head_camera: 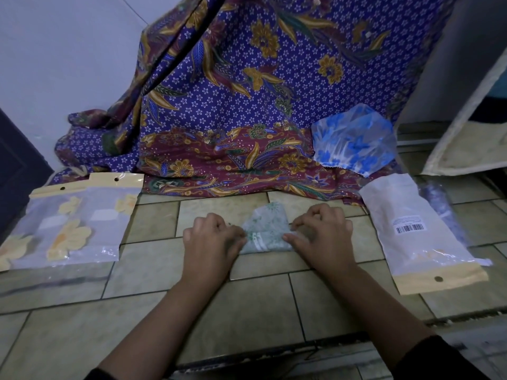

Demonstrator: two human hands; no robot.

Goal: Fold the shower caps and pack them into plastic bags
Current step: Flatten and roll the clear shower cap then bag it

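Pale tiled surface (247, 297), w/ a purple-and-maroon batik cloth (233, 105) draped at the far side. At the centre, just near of the cloth's hem, the green shower cap (264, 229) is laid flat on the tiles, already folded down to a small wedge. Its left edge is gripped by the left hand (211, 239), fingers curled in. Its right corner is pinched btw. thumb and forefinger of the right hand (322, 233), the other fingers bent above it. Nothing else is held.

Step in hand, as judged: one more fold, to bring the cap to bag width. To be done well, the film should be kept pressed to the tile while one side is carried over. Air should be squeezed out toward the open edge, and the gathered rim tucked inside so it can't spring back. The crease is best flattened w/ a palm before release.

Outward: at right, well apart, a whitish barcode bag (411, 231) w/ a yellow header is laid, prob. the next sleeve; contents can't be made out. Far right, on the cloth, a blue shower cap (354, 141) is seen unfolded. At left, two packed bags (68, 223) w/ yellow-flower caps inside are laid overlapping.
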